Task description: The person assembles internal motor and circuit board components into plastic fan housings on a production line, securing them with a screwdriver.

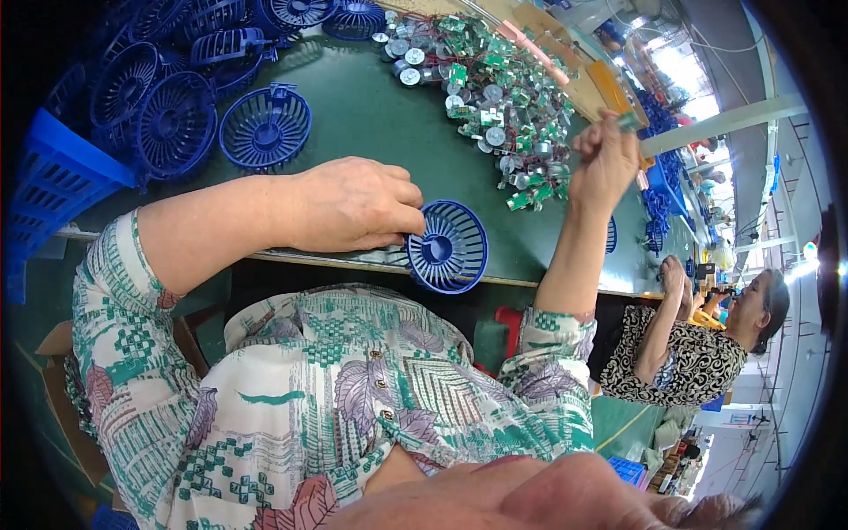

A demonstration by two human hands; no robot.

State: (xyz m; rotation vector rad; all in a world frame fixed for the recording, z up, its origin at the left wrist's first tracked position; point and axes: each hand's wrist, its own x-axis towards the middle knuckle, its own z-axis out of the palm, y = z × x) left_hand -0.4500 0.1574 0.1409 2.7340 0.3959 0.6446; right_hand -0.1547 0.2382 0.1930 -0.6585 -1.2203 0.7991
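My left hand (362, 205) is closed on the rim of a round dark blue slatted fan cover (468, 243), which is tilted at the table's front edge. The cover has a solid round hub in its middle. To the right, my right hand (605, 159) is raised beside a heap of small motors with green circuit boards and red wires (508, 106). Its fingers pinch a small green circuit board (629, 122), a little blurred. Whether a motor hangs from that board cannot be seen.
Another blue fan cover (266, 129) lies on the green table (353, 97). More covers (177, 124) are piled at the far left, by a blue plastic crate (62, 172). A pale bar (724, 125) crosses at upper right. Another person (676, 353) works farther along the table.
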